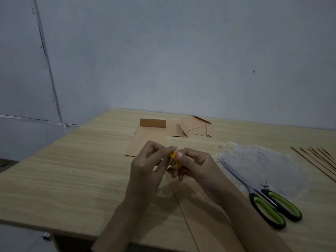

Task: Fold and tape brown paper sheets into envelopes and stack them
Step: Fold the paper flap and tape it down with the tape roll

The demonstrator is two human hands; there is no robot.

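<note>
A small yellow tape roll is held up above the table between both hands. My right hand grips the roll, thumb on top. My left hand pinches at the roll's upper edge with thumb and forefinger. Under my forearms a long brown paper sheet lies on the table, running toward the near edge. Farther back lies a folded brown envelope with its flap standing up. Two more folded brown pieces rest behind it.
Green-and-black scissors lie shut on the right, blades pointing away. A clear plastic sheet sits under and behind them. Several brown paper sheets are stacked at the far right edge. The wooden table meets a grey wall behind.
</note>
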